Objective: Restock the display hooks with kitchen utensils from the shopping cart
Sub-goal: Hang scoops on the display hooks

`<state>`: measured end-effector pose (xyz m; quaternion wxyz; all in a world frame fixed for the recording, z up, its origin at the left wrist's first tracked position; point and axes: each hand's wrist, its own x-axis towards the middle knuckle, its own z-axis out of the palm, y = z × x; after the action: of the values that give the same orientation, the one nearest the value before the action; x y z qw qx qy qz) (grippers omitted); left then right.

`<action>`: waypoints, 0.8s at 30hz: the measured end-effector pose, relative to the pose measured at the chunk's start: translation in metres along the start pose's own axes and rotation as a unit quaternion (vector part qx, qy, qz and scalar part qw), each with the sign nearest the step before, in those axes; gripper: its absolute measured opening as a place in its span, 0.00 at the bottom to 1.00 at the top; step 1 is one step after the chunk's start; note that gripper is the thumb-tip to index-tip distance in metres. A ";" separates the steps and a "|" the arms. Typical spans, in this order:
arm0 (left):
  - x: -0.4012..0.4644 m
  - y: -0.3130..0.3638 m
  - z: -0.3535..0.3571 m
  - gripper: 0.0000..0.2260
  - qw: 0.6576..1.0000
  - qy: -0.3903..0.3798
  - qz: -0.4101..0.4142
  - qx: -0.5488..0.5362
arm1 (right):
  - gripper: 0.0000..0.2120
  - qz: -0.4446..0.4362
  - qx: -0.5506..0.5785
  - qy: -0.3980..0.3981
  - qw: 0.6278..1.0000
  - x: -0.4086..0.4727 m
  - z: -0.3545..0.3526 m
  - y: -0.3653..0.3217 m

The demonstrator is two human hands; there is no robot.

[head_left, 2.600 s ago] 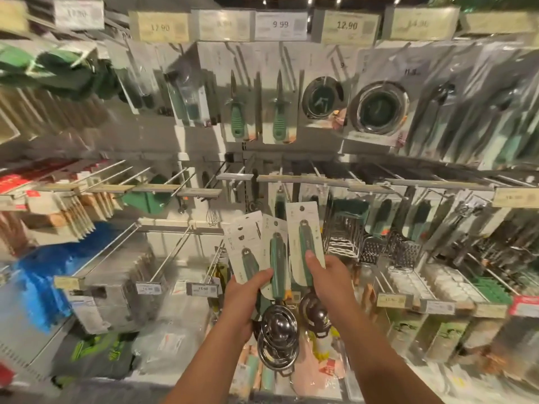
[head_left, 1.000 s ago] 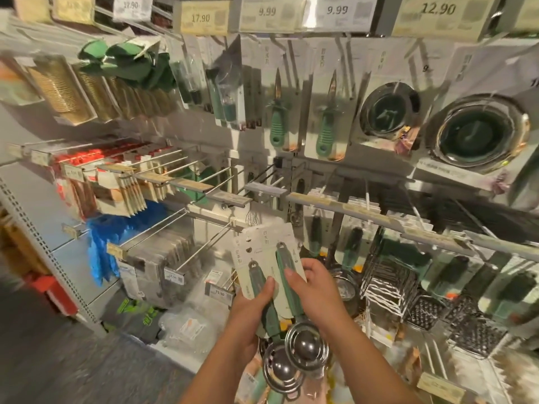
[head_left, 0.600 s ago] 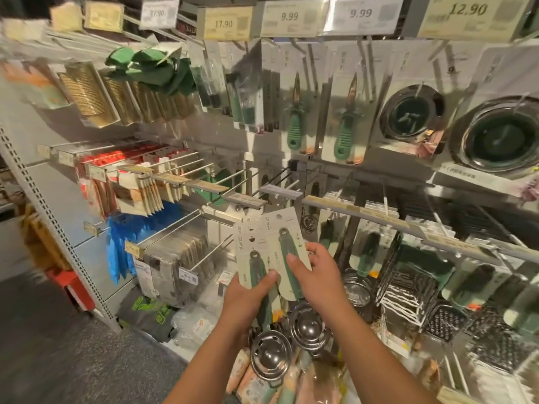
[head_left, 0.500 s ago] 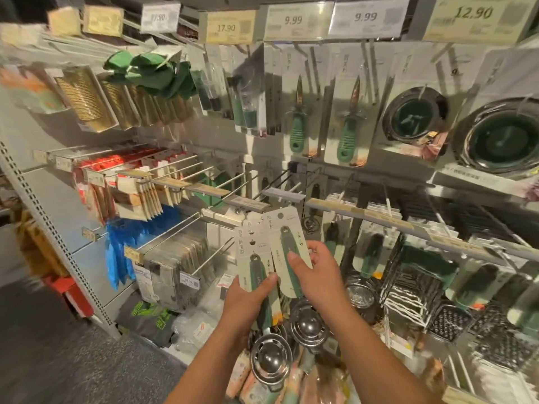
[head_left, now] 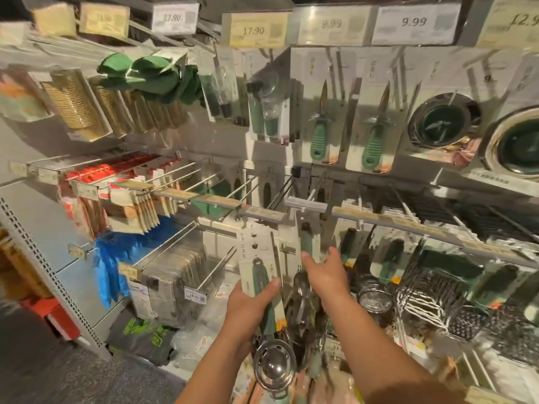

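Right hand (head_left: pixel 326 275) hides its carded utensil (head_left: pixel 306 243); rightmost price label (head_left: pixel 516 21) cut off.

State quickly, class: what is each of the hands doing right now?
Left hand: closed, gripping carded green-handled scoops.
Right hand: at a blurred carded utensil under the hook rail; whether it grips it cannot be told.

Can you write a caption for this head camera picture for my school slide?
Left hand grips a carded green-handled scoop while the right hand reaches toward the display hooks.
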<state>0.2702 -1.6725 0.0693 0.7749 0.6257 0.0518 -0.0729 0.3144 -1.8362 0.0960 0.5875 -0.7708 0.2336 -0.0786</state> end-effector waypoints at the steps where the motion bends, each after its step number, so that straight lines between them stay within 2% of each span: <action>1: 0.000 0.001 0.000 0.15 1.000 -0.006 -0.006 -0.005 | 0.37 0.005 0.026 0.002 1.000 -0.004 0.000 0.001; 2: 0.000 0.002 -0.001 0.16 1.000 -0.012 -0.011 -0.009 | 0.33 0.010 0.054 0.001 0.999 -0.008 0.001 0.004; 5: 0.001 0.003 0.001 0.24 0.999 -0.030 -0.026 -0.021 | 0.15 0.020 0.117 -0.056 0.991 -0.027 0.002 0.007; 8: 0.001 0.002 0.004 0.22 0.998 -0.039 -0.040 -0.024 | 0.05 0.006 0.146 -0.084 0.986 -0.044 0.005 0.010; 14: -0.008 -0.005 0.010 0.11 0.996 -0.050 -0.064 -0.024 | 0.04 -0.020 0.126 -0.099 0.987 -0.068 0.005 0.022; 15: -0.011 -0.007 0.010 0.12 0.996 -0.055 -0.066 -0.018 | 0.04 -0.027 0.116 -0.094 0.988 -0.070 0.005 0.024; 18: -0.014 -0.016 0.010 0.27 0.995 -0.057 -0.079 0.007 | 0.02 -0.047 0.087 -0.072 0.992 -0.076 0.004 0.030; 21: -0.012 -0.021 0.007 0.36 0.993 -0.056 -0.100 -0.016 | 0.05 -0.047 0.105 -0.053 0.992 -0.079 0.006 0.034; 24: -0.014 -0.015 0.005 0.35 0.992 -0.065 -0.104 -0.044 | 0.05 -0.033 0.150 -0.040 0.987 -0.080 0.007 0.036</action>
<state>0.2541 -1.6801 0.0581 0.7914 0.5766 0.0695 -0.1910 0.2371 -1.8015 0.0724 0.7024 -0.6838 0.1699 -0.1009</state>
